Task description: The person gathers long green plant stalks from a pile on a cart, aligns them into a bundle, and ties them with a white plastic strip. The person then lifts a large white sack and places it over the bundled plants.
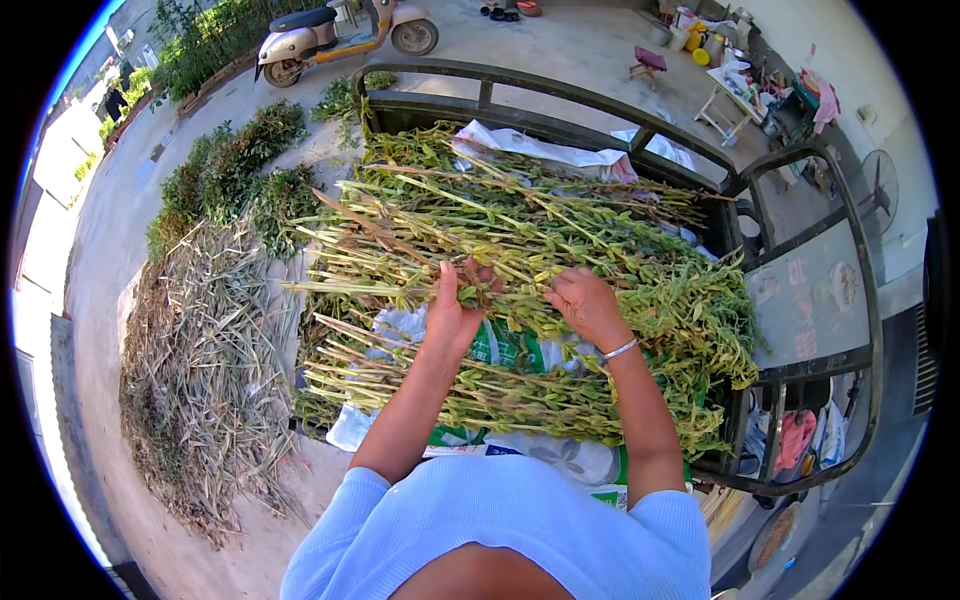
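A thick layer of cut sesame stalks [560, 235], green and yellow with pods along the stems, lies across a dark metal cart bed. My left hand [456, 303] is closed around a bundle of these stalks near their bare pale ends, thumb pointing up. To its right, my right hand [585, 303], with a silver bracelet at the wrist, has its fingers curled in a pinch on the stalks' podded part. Between the hands and my body lies another row of stalks [500, 398]. Green and white sacks [505, 343] show through the gap between the two rows.
A dark metal rail [560, 85] borders the cart's far side; a framed panel [812, 295] stands at its right. Dry stalks and leaves [205, 370] and green plants [225, 165] are heaped on the concrete at left. Farther off are a scooter [340, 35], a cluttered small table [728, 105] and a fan [877, 190].
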### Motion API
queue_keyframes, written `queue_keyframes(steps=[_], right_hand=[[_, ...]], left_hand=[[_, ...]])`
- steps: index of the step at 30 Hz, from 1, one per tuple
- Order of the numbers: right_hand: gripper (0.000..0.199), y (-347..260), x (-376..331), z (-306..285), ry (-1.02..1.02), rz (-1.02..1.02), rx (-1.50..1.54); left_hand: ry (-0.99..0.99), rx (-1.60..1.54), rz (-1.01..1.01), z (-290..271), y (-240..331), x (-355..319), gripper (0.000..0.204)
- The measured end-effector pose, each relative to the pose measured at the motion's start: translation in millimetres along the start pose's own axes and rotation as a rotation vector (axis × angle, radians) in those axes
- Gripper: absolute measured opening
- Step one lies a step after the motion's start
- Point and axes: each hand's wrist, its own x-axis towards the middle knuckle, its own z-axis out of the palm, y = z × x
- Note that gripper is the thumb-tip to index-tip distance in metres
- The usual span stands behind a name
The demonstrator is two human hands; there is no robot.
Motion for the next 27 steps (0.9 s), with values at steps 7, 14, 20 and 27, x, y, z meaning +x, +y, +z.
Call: queue_keyframes(steps=[7, 14, 20, 27], right_hand=[[0.01, -13.3, -19.2, 5.4, 0.314, -0.03, -0.036], [0.048, -35.5, -31.7, -29.0, 0.409, 0.088, -0.114], [0.096, -36.6, -35.9, -24.3, 0.603, 0.056, -0.115], [0.093, -28.0, -54.1, -60.4, 0.867, -0.039, -0.351]], left_hand=[[-0.166, -0.049, 0.031, 39.6, 1.6, -9.3, 0.051], [-0.4, 0.173, 0.036, 62.0, 12.7, -2.4, 0.027], [-0.417, 0.23, 0.137, 150.5, 1.6, -21.3, 0.03], [-0.488, -0.023, 0.139, 177.1, 42.8, -55.7, 0.033]])
